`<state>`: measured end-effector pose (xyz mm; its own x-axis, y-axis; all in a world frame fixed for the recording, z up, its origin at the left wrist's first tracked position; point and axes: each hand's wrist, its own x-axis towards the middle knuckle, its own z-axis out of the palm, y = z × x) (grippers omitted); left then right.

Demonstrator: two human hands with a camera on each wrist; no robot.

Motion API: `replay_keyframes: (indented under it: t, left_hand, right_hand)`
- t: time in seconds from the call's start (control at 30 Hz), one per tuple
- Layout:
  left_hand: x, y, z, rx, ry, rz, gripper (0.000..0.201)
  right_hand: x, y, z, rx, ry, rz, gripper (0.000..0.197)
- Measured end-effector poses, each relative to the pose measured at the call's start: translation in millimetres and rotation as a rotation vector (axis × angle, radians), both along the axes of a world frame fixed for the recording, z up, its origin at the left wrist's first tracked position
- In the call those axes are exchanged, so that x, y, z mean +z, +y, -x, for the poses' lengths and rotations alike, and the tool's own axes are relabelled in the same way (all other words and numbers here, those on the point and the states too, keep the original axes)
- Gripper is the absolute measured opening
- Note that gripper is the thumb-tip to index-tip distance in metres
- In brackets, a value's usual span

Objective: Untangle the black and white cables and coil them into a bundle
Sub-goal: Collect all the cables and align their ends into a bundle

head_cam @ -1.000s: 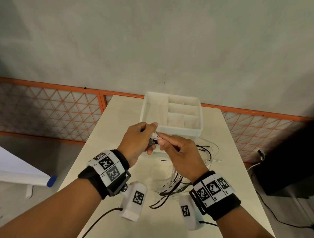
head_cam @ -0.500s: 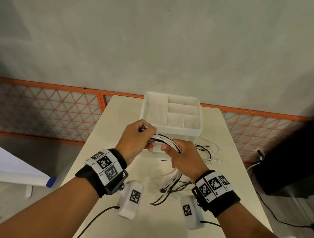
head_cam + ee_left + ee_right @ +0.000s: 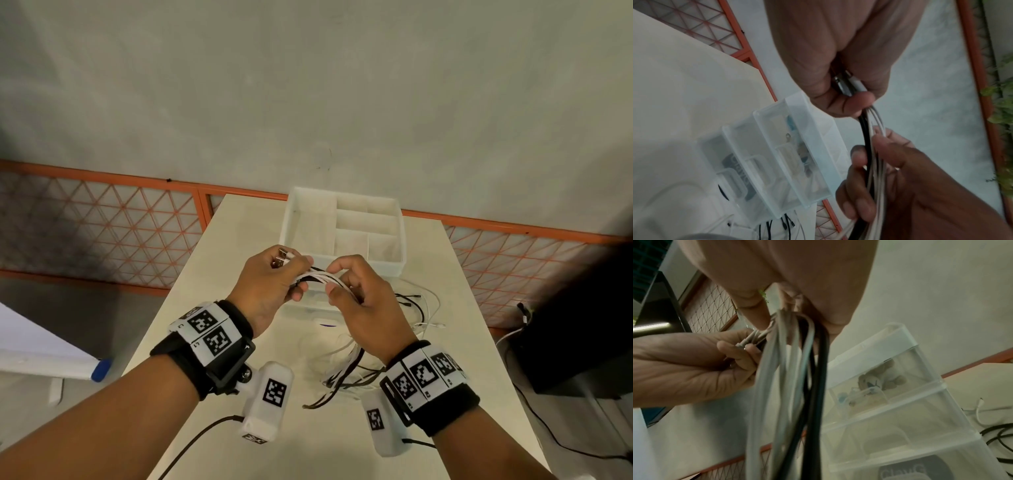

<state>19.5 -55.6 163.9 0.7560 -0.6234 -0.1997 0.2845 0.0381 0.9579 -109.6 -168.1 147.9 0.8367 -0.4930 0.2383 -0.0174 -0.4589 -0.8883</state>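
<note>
Above the cream table (image 3: 212, 308), my left hand (image 3: 270, 277) grips the plug ends of the black and white cables (image 3: 317, 275), and metal plugs stick out past its knuckles. In the left wrist view the left hand (image 3: 840, 68) curls round the connectors (image 3: 846, 84). My right hand (image 3: 356, 298) pinches the same strands a short way along. Below it the cables (image 3: 793, 386) hang in long loops to the table. Loose cable ends (image 3: 418, 308) lie to the right of the hands.
A translucent white organizer box (image 3: 342, 226) with several compartments stands just beyond the hands, on stacked drawers (image 3: 900, 402) holding small items. An orange lattice railing (image 3: 102, 233) runs behind the table. A dark box (image 3: 582, 342) stands on the floor at the right.
The hands have drawn apart. The right hand slid along the strands to the right, so a short span of cable now shows between them. Plugs now protrude from the left fist.
</note>
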Motion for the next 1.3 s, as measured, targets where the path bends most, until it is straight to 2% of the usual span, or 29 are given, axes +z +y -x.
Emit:
replay_keyframes:
  t: [0.1,0.27,0.43,0.57,0.63,0.7,0.83,0.93,1.03,1.2,1.3]
  left_hand:
    - [-3,0,2,0.003,-0.013,0.008,0.011]
    - [-4,-1,7,-0.028,-0.073,0.021,0.008]
    - [0,-1,9,-0.076,-0.101,0.008,0.01]
    - [1,-4,10,0.0,-0.14,-0.007,0.005]
    - [3,-5,11,0.012,-0.148,-0.006,0.011]
    - [4,-5,10,-0.003,-0.124,-0.011,0.022]
    - [4,-5,10,-0.021,0.02,0.019,0.011]
    - [5,-4,11,-0.02,0.118,0.035,0.026]
    - [7,-4,9,-0.047,0.119,-0.03,0.037]
    - [11,-5,7,-0.013,0.229,-0.025,0.012]
    - [11,-5,9,-0.036,0.152,-0.073,0.02]
  right_hand:
    - [-3,-1,0,0.013,-0.032,-0.024,0.015]
    - [-5,0,-1,0.024,-0.029,0.019,0.029]
    - [-3,-3,0,0.093,0.045,-0.084,0.029]
    - [1,-2,0,0.086,0.044,-0.09,0.028]
    - [-3,-2,-1,0.048,0.059,-0.1,0.03]
    - [-6,-3,-2,0.027,0.059,-0.101,0.028]
    - [-7,-4,-2,0.004,-0.007,-0.138,0.024]
    - [-7,-4,-2,0.009,-0.04,-0.134,0.023]
    - [-8,-3,-1,0.018,-0.063,-0.144,0.027]
    - [-10,0,-2,0.024,-0.078,-0.145,0.031]
    - [-10,-1,-4,0.041,-0.051,-0.129,0.031]
